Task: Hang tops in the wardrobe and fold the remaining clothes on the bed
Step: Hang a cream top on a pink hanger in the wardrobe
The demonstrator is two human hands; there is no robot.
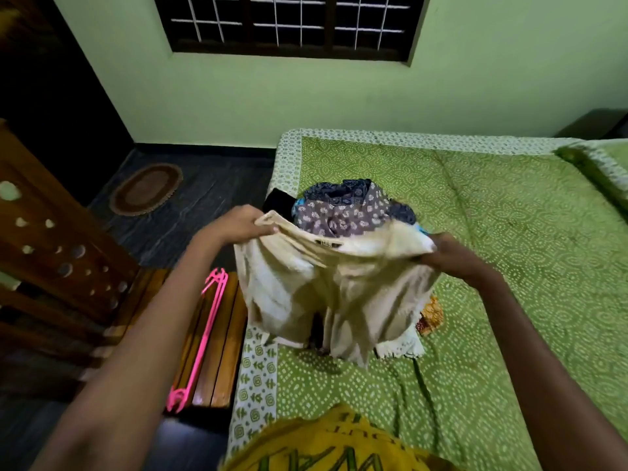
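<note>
- Head view: both hands are up over the bed, and between them hangs a cream top, held in the air above the near left part of the sheet.
- The left hand has its fingers curled tight round one upper corner of the cream top; the right hand grips the opposite corner, fingers closed on the cloth.
- The lower hem of the top trails down and touches the bed, so it is neither hung nor folded yet.
- Just behind the top sits a pile of clothes, printed grey and blue pieces heaped loosely, with no neat folded stack anywhere in sight.
- A scrap of orange patterned cloth peeks out beside the top on the right.
- Pink hangers lie on the wooden bench just left of the bed, all bare as far as I can see.
- The wooden furniture at far left may be the wardrobe; I cannot tell.
- My read: early days, one top in hand, the pile waiting.
</note>
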